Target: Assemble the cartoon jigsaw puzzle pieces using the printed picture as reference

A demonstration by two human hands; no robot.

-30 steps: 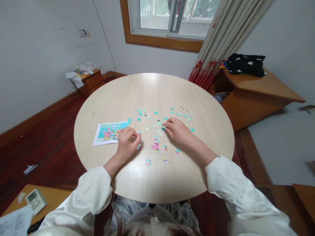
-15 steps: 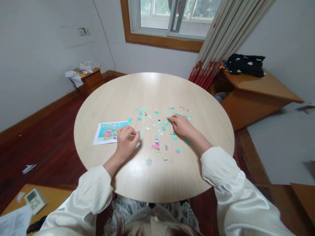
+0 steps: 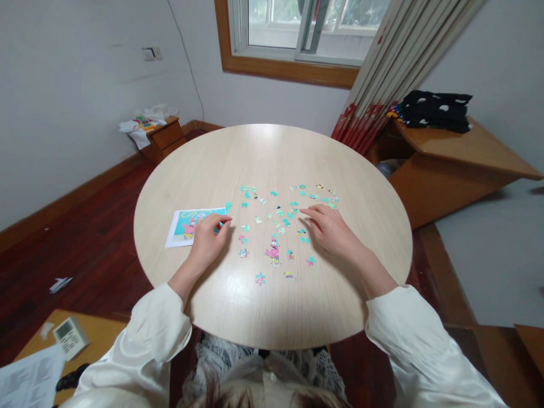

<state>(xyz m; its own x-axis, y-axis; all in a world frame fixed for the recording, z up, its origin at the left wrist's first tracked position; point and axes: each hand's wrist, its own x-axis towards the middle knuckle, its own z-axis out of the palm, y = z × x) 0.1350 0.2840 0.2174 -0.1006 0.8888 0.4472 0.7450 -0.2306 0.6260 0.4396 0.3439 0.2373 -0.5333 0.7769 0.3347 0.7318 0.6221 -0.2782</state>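
Observation:
My left hand (image 3: 209, 235) hovers over the right part of a printed cartoon picture (image 3: 179, 229), its fingers curved and slightly apart, with nothing visible in them. To the right, my right hand (image 3: 330, 228) reaches in over loose jigsaw pieces (image 3: 287, 222), index finger stretched out and no piece seen in its grip. Between the hands, a few joined pieces form a pink cartoon figure (image 3: 273, 251). Below it lie a pink and teal piece (image 3: 260, 279) and a yellow and pink piece (image 3: 289, 275). Another loose piece (image 3: 243, 253) rests left of the figure.
The round wooden table (image 3: 272, 317) fills the middle of the view. A small cabinet (image 3: 165, 135) stands at the back left, a tilted brown cabinet (image 3: 450, 164) at the right. A white device with a display (image 3: 71, 337) sits on a low surface at lower left.
My left hand has drawn back left, uncovering pieces near the figure. My right hand has moved slightly right, away from the teal pieces. The view has shifted a little.

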